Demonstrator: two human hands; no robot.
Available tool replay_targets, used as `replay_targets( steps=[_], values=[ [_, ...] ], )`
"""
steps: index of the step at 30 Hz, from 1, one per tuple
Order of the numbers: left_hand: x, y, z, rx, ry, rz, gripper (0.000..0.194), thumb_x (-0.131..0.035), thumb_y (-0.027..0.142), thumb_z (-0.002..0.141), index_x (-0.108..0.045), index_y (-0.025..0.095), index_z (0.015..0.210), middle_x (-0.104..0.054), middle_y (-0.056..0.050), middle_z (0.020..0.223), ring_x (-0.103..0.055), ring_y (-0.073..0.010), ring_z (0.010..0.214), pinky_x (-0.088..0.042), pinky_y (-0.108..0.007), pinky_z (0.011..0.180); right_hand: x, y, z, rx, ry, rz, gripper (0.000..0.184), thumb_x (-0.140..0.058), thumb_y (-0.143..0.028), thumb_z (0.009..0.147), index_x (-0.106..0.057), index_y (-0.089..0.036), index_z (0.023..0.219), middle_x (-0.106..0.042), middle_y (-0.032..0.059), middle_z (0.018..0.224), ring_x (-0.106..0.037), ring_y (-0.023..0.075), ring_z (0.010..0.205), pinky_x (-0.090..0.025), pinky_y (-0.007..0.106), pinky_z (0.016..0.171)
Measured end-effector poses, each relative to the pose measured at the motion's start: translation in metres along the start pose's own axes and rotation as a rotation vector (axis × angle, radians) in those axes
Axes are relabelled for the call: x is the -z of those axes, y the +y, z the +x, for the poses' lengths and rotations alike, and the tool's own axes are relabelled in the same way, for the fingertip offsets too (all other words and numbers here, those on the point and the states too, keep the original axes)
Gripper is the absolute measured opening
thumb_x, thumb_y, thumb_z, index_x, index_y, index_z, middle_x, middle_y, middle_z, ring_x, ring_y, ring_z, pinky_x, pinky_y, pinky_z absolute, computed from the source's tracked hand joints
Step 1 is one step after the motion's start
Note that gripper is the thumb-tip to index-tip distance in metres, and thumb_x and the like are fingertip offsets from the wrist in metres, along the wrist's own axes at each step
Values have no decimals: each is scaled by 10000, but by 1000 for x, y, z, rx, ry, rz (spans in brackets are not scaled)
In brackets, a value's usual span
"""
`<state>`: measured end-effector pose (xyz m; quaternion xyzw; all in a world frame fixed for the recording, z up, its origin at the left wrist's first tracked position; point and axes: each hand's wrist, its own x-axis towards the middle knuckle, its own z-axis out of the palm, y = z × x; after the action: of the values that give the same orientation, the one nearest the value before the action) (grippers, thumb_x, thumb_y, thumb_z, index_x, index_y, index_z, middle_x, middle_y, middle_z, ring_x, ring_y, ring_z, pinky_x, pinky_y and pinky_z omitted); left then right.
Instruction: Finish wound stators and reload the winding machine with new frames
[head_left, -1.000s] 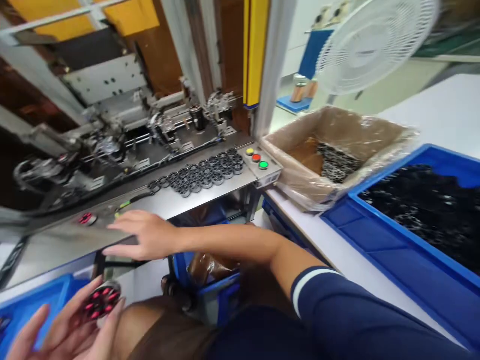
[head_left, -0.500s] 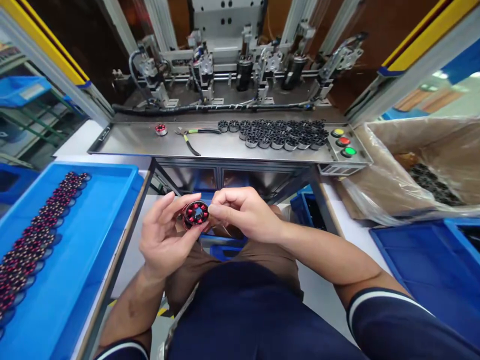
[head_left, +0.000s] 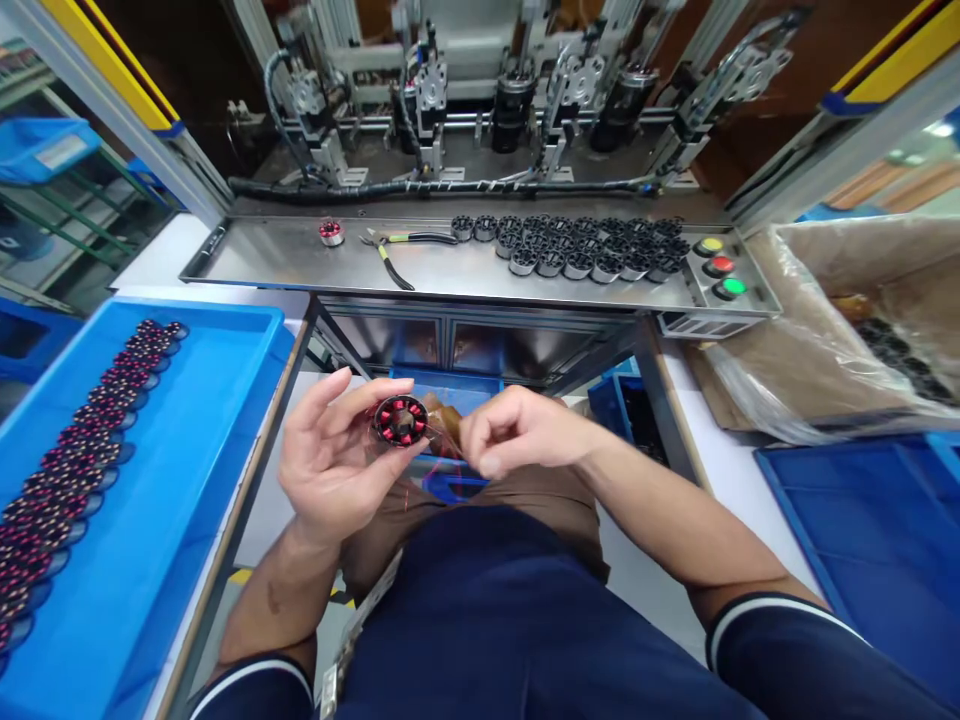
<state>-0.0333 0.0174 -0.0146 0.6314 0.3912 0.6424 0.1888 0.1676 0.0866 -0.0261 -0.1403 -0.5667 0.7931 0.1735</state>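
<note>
1. Head view, left of centre in the frame: my left hand (head_left: 337,460) grips the red-wound ring (head_left: 401,420), pinching its rim between thumb and fingers, open face up.
2. Just right of it, at the middle of the frame: my right hand (head_left: 529,435) is curled closed, apart from the ring. Thin red strands (head_left: 448,440) trail from the ring towards it; I cannot tell whether my fingertips pinch one.
3. Lower left: the near edge of the blue tray (head_left: 202,490) runs down the frame, well apart from my left hand.
4. Upper middle: the front edge of the steel ledge (head_left: 300,275) crosses above both hands, with open room between it and my knuckles. Pliers (head_left: 424,238) and rows of black rings (head_left: 581,245) lie beyond that edge.
5. Right of centre: the white worktop (head_left: 681,395) stands well to the right of my right hand, leaving open room between.
6. Against half a second ago: my left hand holds the ring in nearly the same spot; my right fingertips, then at its rim, have moved away to the right, and more of the strands shows.
</note>
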Motion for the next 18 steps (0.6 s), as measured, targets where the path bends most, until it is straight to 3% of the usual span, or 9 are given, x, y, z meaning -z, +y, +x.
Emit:
replay_targets(
  steps=[3,8,11,14,18],
  values=[
    [-5,-5,0,-77,16,67,818,-865,119,701,-498,289,1411,-755,-41,1084,-750,-212,973,-664,-315,787,-24,18,9,18,211,266,455,-933,-468,601,-702,-146,825,-730,10,728,-671,122,625,-545,218,565],
    [-16,-8,2,-101,31,72,780,-853,146,722,-511,307,1404,-741,-37,1106,-753,-193,950,-660,-294,763,-60,23,24,92,329,514,393,-937,-396,613,-643,-150,698,-709,-10,623,-632,94,494,-518,173,467],
    [-15,-7,5,-78,23,81,771,-864,183,720,-513,297,1397,-747,-40,1091,-752,-202,959,-659,-308,779,-62,21,19,51,370,494,384,-931,-395,625,-651,-150,722,-685,-24,560,-595,80,428,-479,148,411],
    [-11,-7,8,10,10,35,748,-862,170,722,-525,284,1380,-755,-39,1094,-751,-189,954,-649,-264,764,-54,19,8,21,328,404,320,-904,-370,675,-689,-144,749,-679,-26,547,-591,71,419,-462,131,399],
    [-4,-8,10,144,-68,-131,731,-820,99,750,-514,294,1385,-756,-48,1149,-752,-146,883,-628,-209,743,-36,9,-3,-5,291,274,324,-913,-367,658,-716,-142,782,-708,-9,602,-651,98,500,-526,169,475]
  ],
)
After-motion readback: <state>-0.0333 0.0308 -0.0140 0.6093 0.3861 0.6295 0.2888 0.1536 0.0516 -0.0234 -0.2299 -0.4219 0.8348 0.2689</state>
